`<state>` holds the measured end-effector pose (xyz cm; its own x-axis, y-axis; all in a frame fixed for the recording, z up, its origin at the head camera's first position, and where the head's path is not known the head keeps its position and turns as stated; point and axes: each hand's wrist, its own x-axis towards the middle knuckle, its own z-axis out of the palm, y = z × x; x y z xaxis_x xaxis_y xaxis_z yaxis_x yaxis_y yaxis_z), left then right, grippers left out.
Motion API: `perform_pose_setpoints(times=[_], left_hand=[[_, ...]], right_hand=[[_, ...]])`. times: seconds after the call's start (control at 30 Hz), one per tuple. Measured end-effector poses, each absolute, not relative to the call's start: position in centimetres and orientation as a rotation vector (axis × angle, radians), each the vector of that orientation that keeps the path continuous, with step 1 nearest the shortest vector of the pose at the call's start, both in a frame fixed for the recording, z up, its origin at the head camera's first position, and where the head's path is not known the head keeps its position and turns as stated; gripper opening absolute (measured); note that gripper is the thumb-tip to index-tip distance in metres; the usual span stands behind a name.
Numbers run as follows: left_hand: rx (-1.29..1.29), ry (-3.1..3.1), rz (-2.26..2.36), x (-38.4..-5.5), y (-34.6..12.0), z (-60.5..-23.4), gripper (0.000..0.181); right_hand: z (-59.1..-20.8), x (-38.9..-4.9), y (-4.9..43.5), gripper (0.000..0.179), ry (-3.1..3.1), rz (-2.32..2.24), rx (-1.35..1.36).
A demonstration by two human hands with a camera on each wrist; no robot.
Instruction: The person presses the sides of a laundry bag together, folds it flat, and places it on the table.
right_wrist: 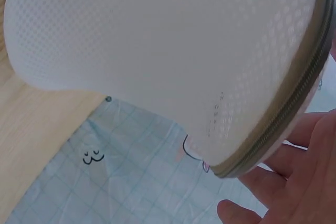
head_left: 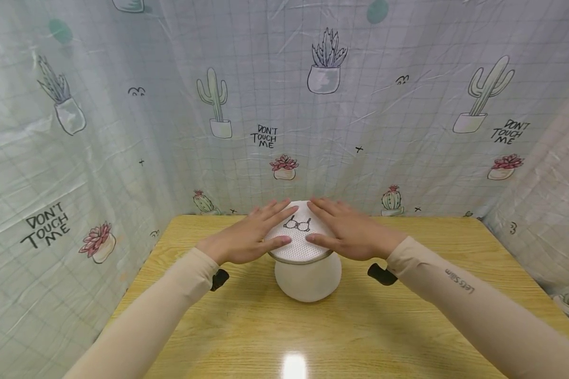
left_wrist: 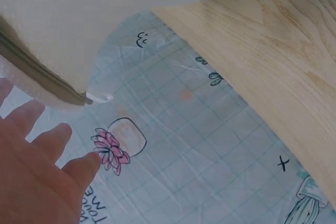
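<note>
A white mesh bra wash bag [head_left: 308,279] stands upright on the table, its round lid uppermost with a small bra drawing [head_left: 297,225] printed on it. My left hand [head_left: 251,234] lies on the lid's left side, fingers extended. On the opposite side my right hand [head_left: 351,230] rests in the same manner, thumb on the near part of the lid. A grey-brown zipper [right_wrist: 281,114] rings the lid in the right wrist view and seems to be closed. The left wrist view shows a pale zipper pull [left_wrist: 100,98] near the left fingers. The bag's inside is hidden.
The light wooden table [head_left: 227,337] spreads around the bag, with a bright reflection at its near edge. A cactus-print curtain [head_left: 170,137] hangs behind and along both sides. Black wrist straps [head_left: 383,274] sit below the sleeves.
</note>
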<state>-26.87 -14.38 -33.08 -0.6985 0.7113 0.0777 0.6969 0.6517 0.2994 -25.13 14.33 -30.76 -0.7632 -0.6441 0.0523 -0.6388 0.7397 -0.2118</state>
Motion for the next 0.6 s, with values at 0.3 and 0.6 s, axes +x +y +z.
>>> perform_pose_setpoints(times=[0.3, 0.6], left_hand=[[1.210, 2.818, 0.463, -26.94, -14.01, -33.45, 0.070], [1.213, 2.802, 0.473, -27.11, -13.62, -33.77, 0.070]], right_hand=[[-31.22, -25.18, 13.93, 0.087, 2.894, -0.329, -1.080], [-31.55, -25.22, 14.23, 0.086, 2.886, -0.348, -1.092]])
